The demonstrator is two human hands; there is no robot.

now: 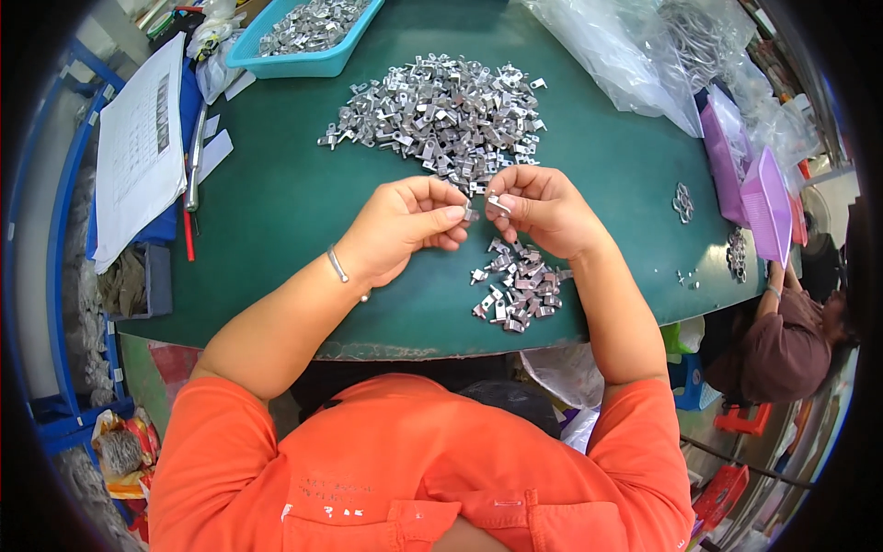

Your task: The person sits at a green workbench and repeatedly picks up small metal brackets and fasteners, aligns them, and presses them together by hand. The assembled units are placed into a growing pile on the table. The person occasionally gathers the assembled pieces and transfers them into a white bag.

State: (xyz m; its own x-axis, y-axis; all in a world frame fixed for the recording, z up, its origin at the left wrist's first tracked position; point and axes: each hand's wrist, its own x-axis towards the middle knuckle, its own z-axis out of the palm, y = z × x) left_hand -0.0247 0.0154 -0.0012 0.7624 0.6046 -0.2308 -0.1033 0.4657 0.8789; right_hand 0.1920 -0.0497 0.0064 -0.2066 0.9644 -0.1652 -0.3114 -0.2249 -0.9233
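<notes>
Between thumb and fingers, my left hand [411,224] pinches a small metal bracket [470,213]. Close beside it, my right hand [550,212] grips another small metal bracket [498,206] with a bent tab. The two hands almost meet over the green table, just on the near side of a large heap of similar silvery brackets [441,115]. A smaller pile of brackets [522,290] lies nearer to me, below my right hand. The exact shape of the left hand's piece is mostly covered by fingertips.
A blue basket [345,63] of brackets stands at the far left. Papers [143,147] and a metal pen-like tool [195,166] lie along the left edge. Clear plastic bags [616,55] and purple baskets [768,204] occupy the right side. Another person [782,345] sits at the far right.
</notes>
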